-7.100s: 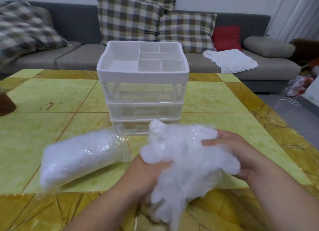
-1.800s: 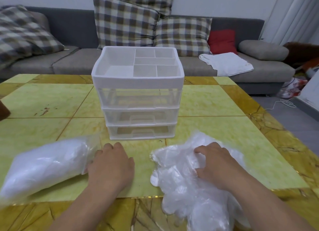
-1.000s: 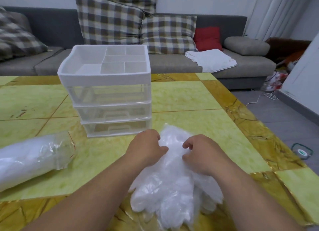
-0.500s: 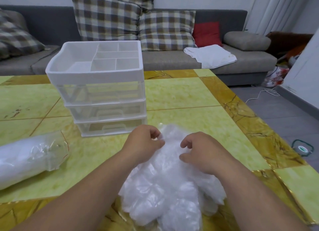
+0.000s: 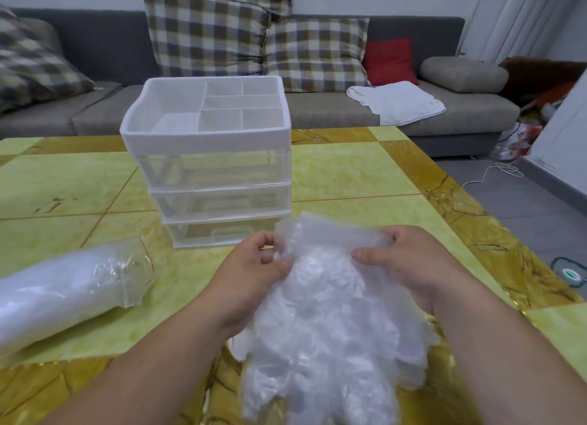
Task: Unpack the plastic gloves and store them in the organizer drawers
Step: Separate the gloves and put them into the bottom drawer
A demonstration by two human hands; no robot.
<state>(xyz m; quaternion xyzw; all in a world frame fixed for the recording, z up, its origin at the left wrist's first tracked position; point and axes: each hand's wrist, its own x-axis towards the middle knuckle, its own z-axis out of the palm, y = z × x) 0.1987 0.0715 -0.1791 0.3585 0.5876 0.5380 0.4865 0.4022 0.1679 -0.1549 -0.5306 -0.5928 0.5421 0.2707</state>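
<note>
- Both upper corners of the glove pile (image 5: 327, 329) are pinched by left hand (image 5: 257, 266) and right hand (image 5: 403, 259)
- Single gloves are indistinct; the bag (image 5: 63, 291) is cropped at left

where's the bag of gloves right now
Head view: the bag of gloves lies on the table at far left, just left of the left hand and nearer than the organizer.

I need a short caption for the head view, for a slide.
Left hand and right hand pinch the far edge of the plastic gloves, piled before the drawer organizer.
</note>
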